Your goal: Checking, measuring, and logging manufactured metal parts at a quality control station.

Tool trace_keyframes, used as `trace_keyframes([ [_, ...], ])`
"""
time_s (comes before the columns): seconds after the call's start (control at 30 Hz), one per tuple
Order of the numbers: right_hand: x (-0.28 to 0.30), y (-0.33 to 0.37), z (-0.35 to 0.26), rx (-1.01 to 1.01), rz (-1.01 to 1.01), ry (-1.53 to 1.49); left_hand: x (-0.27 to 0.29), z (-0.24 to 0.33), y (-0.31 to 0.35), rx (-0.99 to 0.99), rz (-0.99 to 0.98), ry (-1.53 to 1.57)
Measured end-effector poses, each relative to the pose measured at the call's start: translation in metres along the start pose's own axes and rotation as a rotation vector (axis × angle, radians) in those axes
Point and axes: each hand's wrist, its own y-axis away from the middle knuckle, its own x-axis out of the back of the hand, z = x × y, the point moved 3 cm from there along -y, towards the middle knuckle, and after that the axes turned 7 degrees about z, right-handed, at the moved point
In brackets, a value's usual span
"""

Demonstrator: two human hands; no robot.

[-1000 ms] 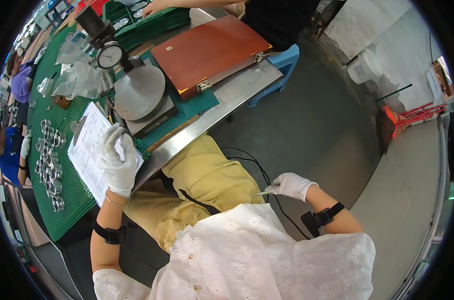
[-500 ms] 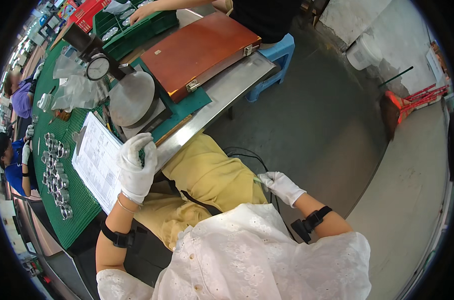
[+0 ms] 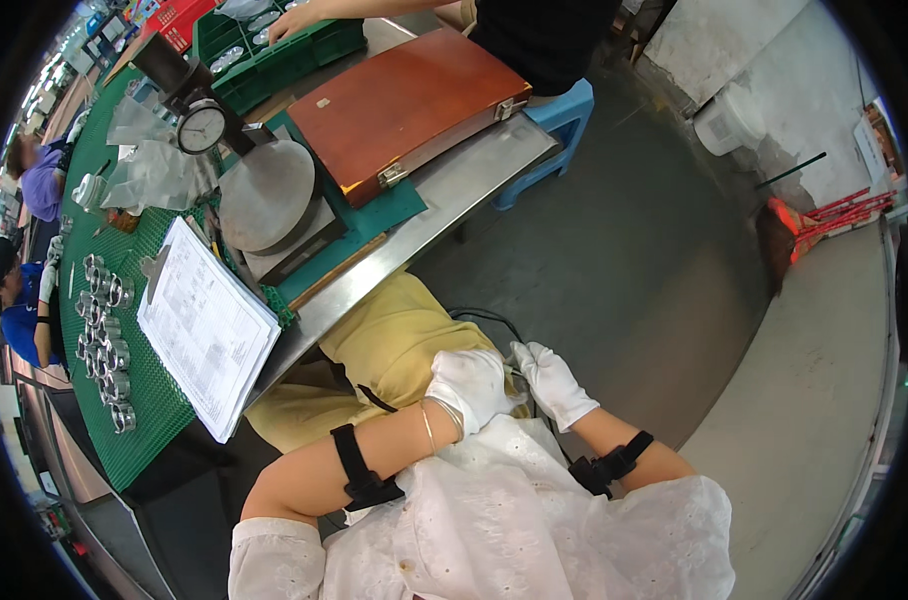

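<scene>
My left hand (image 3: 471, 388), in a white glove, is closed over my lap, with its fingers turned toward the right one. Just beside it, my right hand (image 3: 554, 386), also gloved in white, has thumb and fingers pressed together. Something small and thin shows between the two hands, too little of it to name. Below them are my yellow trousers (image 3: 389, 325). To the left, a clipboard with printed sheets (image 3: 214, 325) lies at the table's edge. Several shiny metal rings (image 3: 104, 335) stand in rows on the green mat (image 3: 159, 405) beyond it.
A dial gauge (image 3: 202, 127) on a stand with a round metal plate (image 3: 267, 196) stands beside a reddish-brown wooden case (image 3: 404, 105). Behind are plastic bags (image 3: 159, 175) and a green crate (image 3: 304, 62), where another person's hand reaches in. A blue stool (image 3: 564, 125) stands right of the table.
My left hand has moved from beside the clipboard, rightward and down to my lap, next to my right hand. The clipboard is now fully uncovered. My right hand has stayed nearly in place.
</scene>
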Motion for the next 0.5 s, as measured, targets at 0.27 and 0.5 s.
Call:
trace_keyframes([
  [0.27, 0.002, 0.009, -0.015, 0.070, 0.163, -0.085, 0.002, -0.002, 0.013, -0.431, 0.339, -0.114],
  [0.5, -0.006, 0.017, -0.033, -0.157, -0.039, -0.166, 0.000, -0.008, 0.028, -0.440, 0.349, -0.157],
])
